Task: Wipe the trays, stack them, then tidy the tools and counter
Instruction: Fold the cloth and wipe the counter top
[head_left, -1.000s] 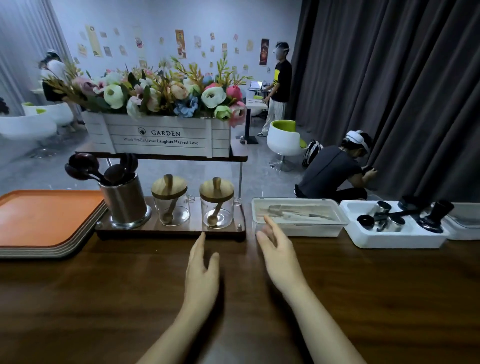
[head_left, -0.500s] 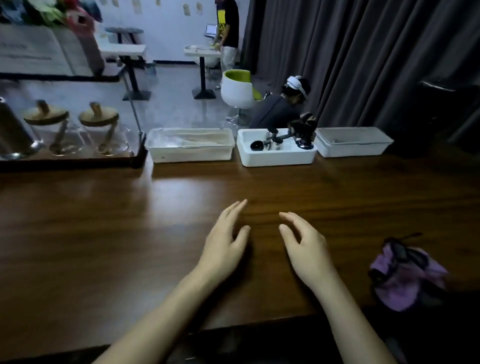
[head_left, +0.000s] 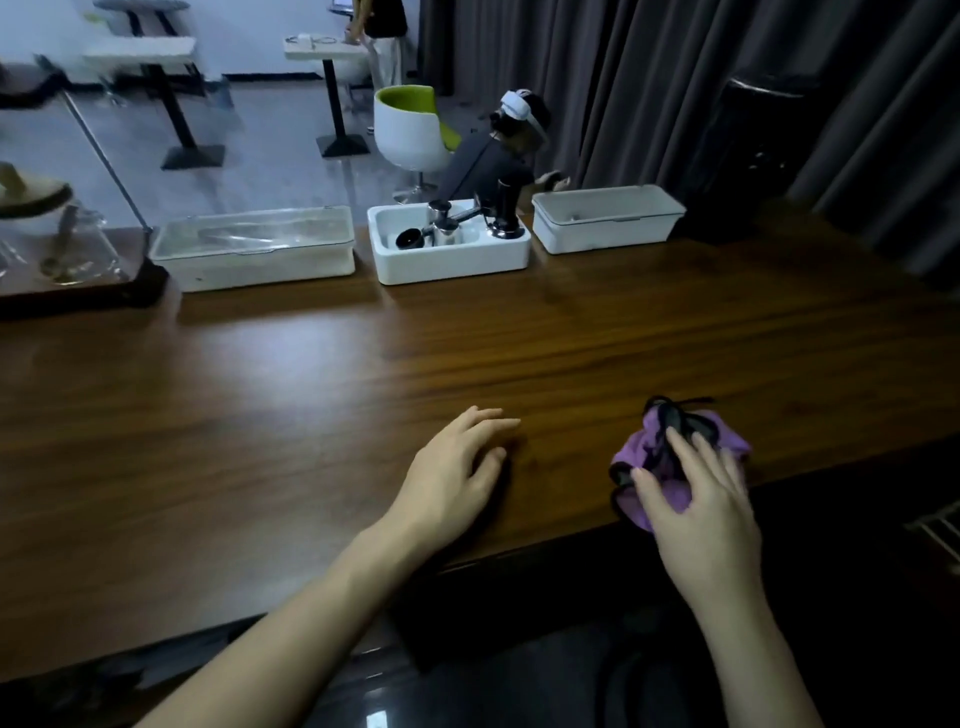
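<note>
A crumpled purple cloth (head_left: 644, 457) with dark trim lies near the front edge of the wooden counter (head_left: 363, 374), at the right. My right hand (head_left: 696, 499) rests on top of it with fingers spread, touching it but not closed around it. My left hand (head_left: 457, 478) lies flat and open on the bare counter, left of the cloth. The orange trays are out of view.
Along the counter's far edge stand a lidded clear box (head_left: 254, 249), a white bin (head_left: 452, 260) holding metal coffee tools, and a lidded white box (head_left: 605, 218). A glass jar (head_left: 62, 244) on a dark stand is at far left. A person crouches behind the counter.
The view swung right and down, so the trays and flower box left the frame. My right hand moved right onto the purple cloth. My left hand stayed flat on the counter.
</note>
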